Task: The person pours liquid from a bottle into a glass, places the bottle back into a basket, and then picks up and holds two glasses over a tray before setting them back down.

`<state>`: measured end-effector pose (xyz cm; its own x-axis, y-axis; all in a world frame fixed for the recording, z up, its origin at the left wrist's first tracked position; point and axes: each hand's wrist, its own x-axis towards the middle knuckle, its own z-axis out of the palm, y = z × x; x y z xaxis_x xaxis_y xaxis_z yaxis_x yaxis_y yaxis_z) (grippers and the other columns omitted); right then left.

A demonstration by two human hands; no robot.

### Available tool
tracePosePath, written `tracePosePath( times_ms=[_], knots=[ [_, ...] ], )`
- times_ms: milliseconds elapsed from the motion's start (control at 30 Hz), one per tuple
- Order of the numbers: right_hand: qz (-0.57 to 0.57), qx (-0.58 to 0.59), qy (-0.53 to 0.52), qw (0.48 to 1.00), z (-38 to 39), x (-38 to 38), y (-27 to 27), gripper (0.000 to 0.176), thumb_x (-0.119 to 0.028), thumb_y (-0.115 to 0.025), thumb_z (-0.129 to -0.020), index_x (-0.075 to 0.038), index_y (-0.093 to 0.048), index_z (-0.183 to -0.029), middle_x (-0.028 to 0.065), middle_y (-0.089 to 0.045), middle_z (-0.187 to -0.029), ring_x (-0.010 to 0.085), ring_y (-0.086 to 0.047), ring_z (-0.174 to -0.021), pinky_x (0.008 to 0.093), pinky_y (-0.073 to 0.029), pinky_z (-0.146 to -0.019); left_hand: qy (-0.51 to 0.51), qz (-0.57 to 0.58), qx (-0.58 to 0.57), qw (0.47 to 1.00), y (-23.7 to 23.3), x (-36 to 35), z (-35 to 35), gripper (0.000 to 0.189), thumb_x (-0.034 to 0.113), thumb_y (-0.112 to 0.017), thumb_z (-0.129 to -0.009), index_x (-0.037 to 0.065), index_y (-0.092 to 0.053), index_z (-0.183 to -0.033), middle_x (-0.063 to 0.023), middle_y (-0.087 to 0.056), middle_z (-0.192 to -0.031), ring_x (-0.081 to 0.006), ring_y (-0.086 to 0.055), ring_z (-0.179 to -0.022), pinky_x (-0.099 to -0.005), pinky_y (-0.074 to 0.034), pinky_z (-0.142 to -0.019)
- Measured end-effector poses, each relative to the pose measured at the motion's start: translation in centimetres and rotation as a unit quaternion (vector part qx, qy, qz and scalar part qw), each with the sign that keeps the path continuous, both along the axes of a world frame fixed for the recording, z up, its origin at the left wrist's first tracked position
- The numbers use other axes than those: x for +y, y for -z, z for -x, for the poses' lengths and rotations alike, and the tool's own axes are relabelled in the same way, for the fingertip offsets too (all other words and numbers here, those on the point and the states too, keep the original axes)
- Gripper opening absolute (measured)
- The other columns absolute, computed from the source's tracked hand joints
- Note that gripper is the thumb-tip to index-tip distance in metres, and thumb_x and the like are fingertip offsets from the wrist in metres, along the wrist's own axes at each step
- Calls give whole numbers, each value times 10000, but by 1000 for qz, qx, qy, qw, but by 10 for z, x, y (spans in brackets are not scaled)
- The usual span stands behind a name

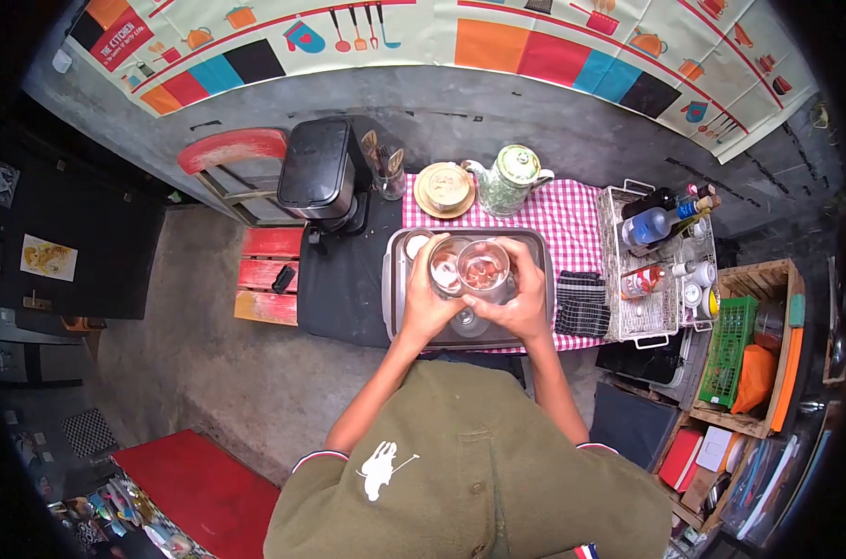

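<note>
Two glasses held over a metal tray, centre of frame.
At upper left of centre stand a red chair and a black bin, next to the dark end of the tabletop. Just right of them, the left hand is wrapped around the first glass. Touching it on the right, the second glass sits in the grasp of the right hand, both above the tray. Behind, a teapot stands on a checked cloth. Further right lie a folded towel and a wire rack with bottles.
</note>
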<state>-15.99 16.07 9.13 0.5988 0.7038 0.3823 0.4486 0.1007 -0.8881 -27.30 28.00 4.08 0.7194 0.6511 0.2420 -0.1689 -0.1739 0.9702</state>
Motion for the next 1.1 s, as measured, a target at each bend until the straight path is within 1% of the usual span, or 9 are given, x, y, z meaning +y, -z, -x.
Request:
tracePosePath(
  times_ms=[67, 233, 333, 467, 567, 633, 833, 1033, 1100],
  knots=[
    [18, -15, 21, 999, 6, 1, 1, 736, -261, -904, -643, -23, -549, -1241, 93, -693, -1092, 209, -676, -982, 311, -513, -811, -14, -8, 0, 1000, 1, 1, 4, 845, 151, -885, -626, 18, -476, -1354, -151, -578, -1236, -266, -593, -1152, -378, -485, -976],
    [0, -37, 36, 999, 20, 8, 1, 720, -245, -910, -635, -12, -557, -1218, 112, -684, -1089, 226, -674, -976, 340, -526, -825, -14, -57, 8, 998, -1, 7, 12, 802, 163, -860, -656, 7, -487, -1348, -166, -570, -1249, -296, -591, -1154, -393, -482, -976],
    [9, -50, 57, 997, 28, 10, 2, 703, -243, -911, -628, -9, -568, -1195, 125, -677, -1088, 248, -673, -975, 362, -528, -839, -20, -93, 6, 995, 3, 11, 14, 781, 139, -828, -666, 6, -483, -1354, -173, -565, -1259, -315, -582, -1160, -404, -483, -973],
    [27, -66, 77, 994, 34, 12, 2, 688, -252, -910, -621, -14, -582, -1178, 133, -673, -1091, 274, -671, -974, 376, -521, -856, -30, -95, 14, 995, -1, 11, 17, 766, 98, -804, -655, 13, -488, -1348, -179, -560, -1271, -339, -573, -1165, -419, -470, -991],
    [30, -72, 85, 993, 36, 13, 6, 683, -257, -907, -620, -19, -589, -1175, 130, -674, -1093, 277, -668, -956, 384, -516, -862, -36, -98, 7, 994, 4, 12, 17, 758, 80, -795, -649, 17, -493, -1341, -182, -558, -1276, -353, -569, -1168, -427, -459, -1004],
    [36, -77, 92, 992, 38, 14, 7, 681, -258, -905, -623, -20, -588, -1177, 131, -675, -1094, 277, -666, -940, 386, -518, -851, -36, -99, 16, 994, -2, 11, 19, 751, 69, -791, -648, 17, -496, -1337, -185, -559, -1278, -361, -563, -1178, -430, -452, -1014],
    [50, -86, 94, 991, 39, 13, 12, 691, -262, -897, -638, -22, -574, -1200, 139, -672, -1087, 276, -664, -926, 390, -524, -827, -54, -151, 16, 987, 2, 10, 18, 733, 39, -769, -645, 21, -506, -1329, -184, -556, -1273, -370, -526, -1219, -437, -434, -1033],
    [74, -69, 83, 991, 38, 12, 10, 691, -265, -893, -650, -25, -562, -1208, 144, -668, -1091, 284, -670, -956, 389, -529, -839, -41, -93, 25, 995, 5, 8, 16, 722, 30, -740, -640, 26, -510, -1325, -186, -554, -1283, -383, -495, -1251, -452, -394, -1071],
    [78, -64, 79, 992, 38, 14, 11, 693, -263, -892, -653, -27, -557, -1212, 144, -666, -1095, 287, -672, -965, 390, -530, -846, -46, -118, 25, 992, 6, 9, 16, 718, 28, -732, -641, 26, -510, -1323, -182, -553, -1288, -386, -496, -1248, -455, -389, -1074]
  ],
)
